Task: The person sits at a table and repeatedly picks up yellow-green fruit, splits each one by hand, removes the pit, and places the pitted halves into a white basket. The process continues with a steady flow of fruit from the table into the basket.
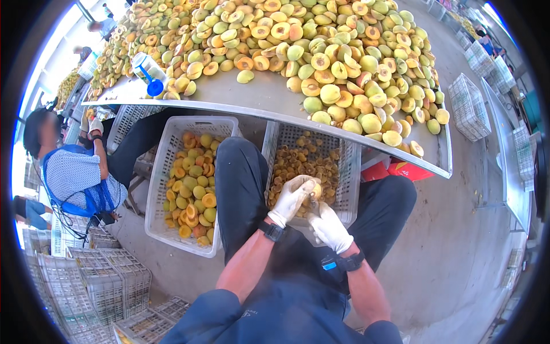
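My left hand (294, 198), in a white glove, is closed on a yellow fruit half (316, 191). Against that fruit, my right hand (330, 225), gloved too, grips a small tool (314, 204) whose kind I cannot tell. Both hands are over a plastic crate (350, 189) between my knees, which holds many small brown fruit pits or scraps (296, 165). Left of my left knee, another white crate (157, 202) holds halved yellow-green fruit (193, 185). A large heap of halved apricots or similar stone fruit (318, 56) covers much of the metal table in front.
The metal table's edge (266, 114) runs above my knees. On it stands a clear bottle with a blue cap (148, 71). A co-worker (81, 172) sits at the left. Stacked crates (107, 279) stand at lower left, and another crate (469, 107) is on the floor at right.
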Demonstrator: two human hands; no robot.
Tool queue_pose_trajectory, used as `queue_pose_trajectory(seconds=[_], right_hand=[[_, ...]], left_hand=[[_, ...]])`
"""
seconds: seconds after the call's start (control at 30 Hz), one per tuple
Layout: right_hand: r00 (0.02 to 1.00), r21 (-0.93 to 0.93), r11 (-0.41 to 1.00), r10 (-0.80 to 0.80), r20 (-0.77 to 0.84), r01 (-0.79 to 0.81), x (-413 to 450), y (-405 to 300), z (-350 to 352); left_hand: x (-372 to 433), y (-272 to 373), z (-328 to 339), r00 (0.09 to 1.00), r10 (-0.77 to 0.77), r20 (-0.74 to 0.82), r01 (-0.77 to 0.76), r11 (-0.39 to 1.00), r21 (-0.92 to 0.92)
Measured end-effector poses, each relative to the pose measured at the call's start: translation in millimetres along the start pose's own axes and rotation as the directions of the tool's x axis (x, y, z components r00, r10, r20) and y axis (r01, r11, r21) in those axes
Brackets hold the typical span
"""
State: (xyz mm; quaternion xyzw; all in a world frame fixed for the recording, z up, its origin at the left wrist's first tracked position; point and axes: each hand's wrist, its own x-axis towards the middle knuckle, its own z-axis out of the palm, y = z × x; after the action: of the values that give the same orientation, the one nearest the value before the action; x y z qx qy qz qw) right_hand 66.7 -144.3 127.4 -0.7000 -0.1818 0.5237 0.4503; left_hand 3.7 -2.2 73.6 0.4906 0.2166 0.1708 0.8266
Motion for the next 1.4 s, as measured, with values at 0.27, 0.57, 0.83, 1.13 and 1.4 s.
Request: queue_pose_trajectory(seconds=[0.27, 0.57, 0.83, 1.13, 1.4], right_hand=[[0.977, 0.11, 0.988, 0.086, 0.197, -0.109, -3.2, -16.3, 13.2], [0.878, 0.629, 0.678, 0.049, 0.477, -0.38, -9.6, -0.5, -7.7], [0.924, 0.606, 0.727, 0.106, 0.367, -0.324, -11.4, -18.5, 5.2], [0.738, 0.698, 0.429, -0.102, 0.668, -0.573, 2.2, 4.0, -17.0], [0.723, 0.717, 0.324, -0.125, 0.679, -0.617, 4.5, 13.8, -15.7]], left_hand=[[-0.2, -18.3, -18.1, 0.99, -0.058, -0.129, 0.045, 0.994, -0.105], [1.6, 5.5, -15.4, 0.964, -0.114, 0.239, 0.123, 0.992, -0.022], [-8.0, -4.5, 3.6, 0.997, 0.007, -0.078, -0.011, 0.998, -0.055], [-4.2, -5.9, -9.5, 0.993, 0.109, 0.051, -0.115, 0.982, 0.152], [5.7, -15.4, -16.5, 0.99, -0.077, 0.118, 0.068, 0.995, 0.073]])
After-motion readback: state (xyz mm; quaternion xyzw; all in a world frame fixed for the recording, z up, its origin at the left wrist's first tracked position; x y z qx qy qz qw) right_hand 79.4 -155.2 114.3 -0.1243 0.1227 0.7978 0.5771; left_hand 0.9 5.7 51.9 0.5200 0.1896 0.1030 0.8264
